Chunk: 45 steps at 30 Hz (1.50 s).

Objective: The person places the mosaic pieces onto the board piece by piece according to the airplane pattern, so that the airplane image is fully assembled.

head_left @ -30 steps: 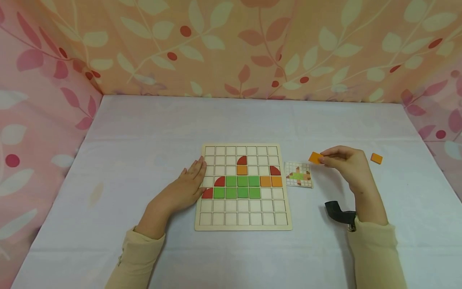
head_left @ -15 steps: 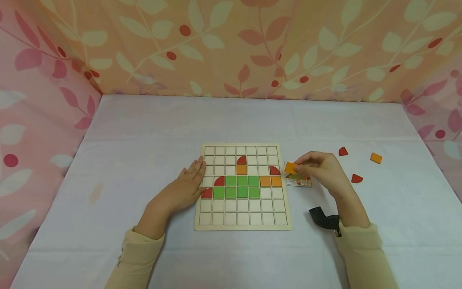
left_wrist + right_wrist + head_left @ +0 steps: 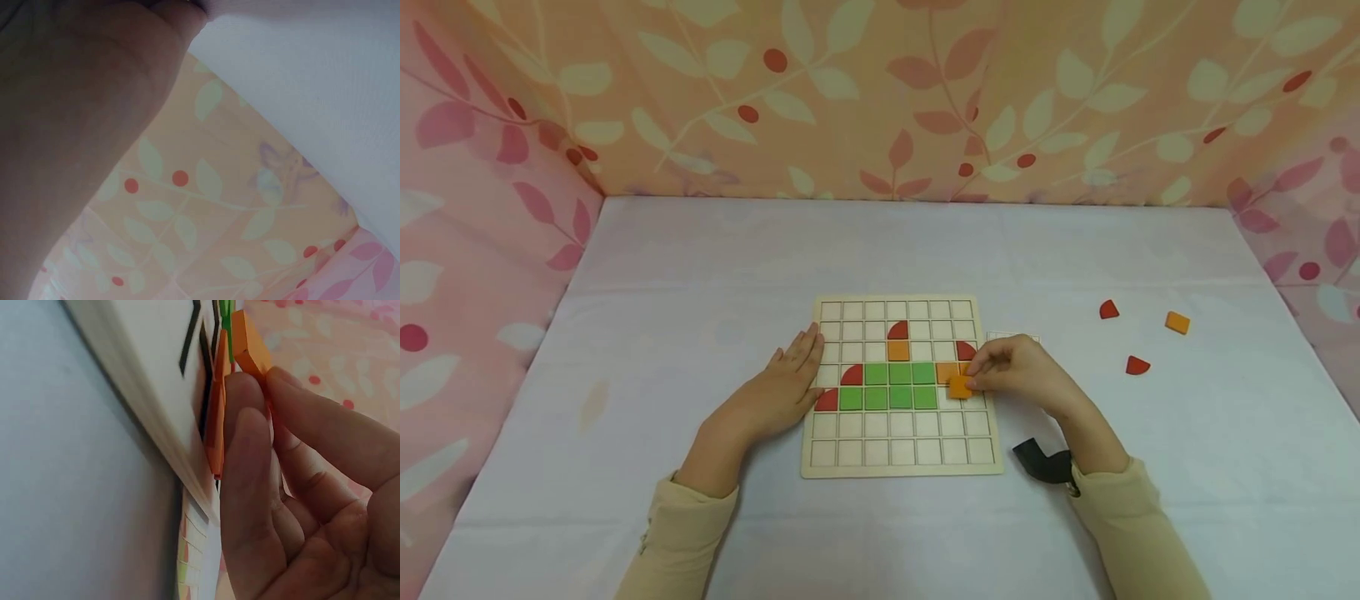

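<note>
My right hand (image 3: 1018,375) pinches an orange square tile (image 3: 959,387) between thumb and fingers, over the right side of a wooden grid board (image 3: 902,470). In the right wrist view the held tile (image 3: 249,347) is tilted, just off the board's face. My left hand (image 3: 778,387) lies with straight fingers along the board's left edge. On the board are several green square tiles (image 3: 900,374), a few orange tiles (image 3: 898,350) and red quarter-round tiles (image 3: 826,400). The left wrist view shows only part of the left hand (image 3: 94,94).
A small pattern card (image 3: 1011,336) lies right of the board, mostly hidden under the right hand. Farther right are two red quarter-round tiles (image 3: 1137,365) and one orange tile (image 3: 1177,322). A black curved piece (image 3: 1043,462) sits at the right wrist. A floral curtain (image 3: 850,100) borders the white table.
My right hand has carried the orange tile leftward, from beyond the card to over the board. Two red tiles on the right, earlier hidden behind the hand, have come into sight. The left hand stays put.
</note>
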Available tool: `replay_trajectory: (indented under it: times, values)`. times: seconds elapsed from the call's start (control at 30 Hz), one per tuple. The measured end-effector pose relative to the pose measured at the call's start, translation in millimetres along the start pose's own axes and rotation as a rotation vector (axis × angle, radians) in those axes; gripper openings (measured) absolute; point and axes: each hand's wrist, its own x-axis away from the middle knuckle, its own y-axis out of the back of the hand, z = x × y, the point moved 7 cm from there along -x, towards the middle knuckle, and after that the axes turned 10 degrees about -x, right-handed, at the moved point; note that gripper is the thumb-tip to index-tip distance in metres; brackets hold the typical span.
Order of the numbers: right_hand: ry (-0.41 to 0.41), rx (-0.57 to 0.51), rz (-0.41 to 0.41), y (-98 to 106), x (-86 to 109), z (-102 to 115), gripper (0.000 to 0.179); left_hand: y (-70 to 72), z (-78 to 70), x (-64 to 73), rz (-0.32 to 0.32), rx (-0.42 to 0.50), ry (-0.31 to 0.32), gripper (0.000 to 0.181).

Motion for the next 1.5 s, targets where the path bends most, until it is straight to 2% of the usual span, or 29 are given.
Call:
replay_trajectory:
  times: [0.2,0.73,0.93,1.13,1.3,1.5]
  values:
    - [-0.017,-0.006,0.054,-9.5,-2.9,-3.9,0.006,0.4,0.7,-0.3,-0.005,0.002,0.004,0.068]
    - [-0.011,0.139,-0.006,-12.0,-2.6,-3.3,0.006,1.4,-0.7,-0.1,-0.001,-0.005,-0.005,0.067]
    - [-0.025,0.062,0.027,-10.7,-2.9,-5.9,0.008,1.2,-0.5,0.2,-0.004,-0.001,-0.008,0.067]
    - [-0.016,-0.023,0.040,-0.5,-1.3,-7.3,0.012,1.2,-0.7,0.5,-0.007,0.003,-0.010,0.067]
    - [-0.022,-0.035,0.036,12.0,0.9,-9.2,0.017,-1.1,0.3,-0.6,-0.001,-0.001,0.001,0.068]
    - [-0.011,-0.014,-0.043,37.5,9.3,-7.7,0.019,-2.2,1.2,-1.5,-0.001,-0.001,0.004,0.069]
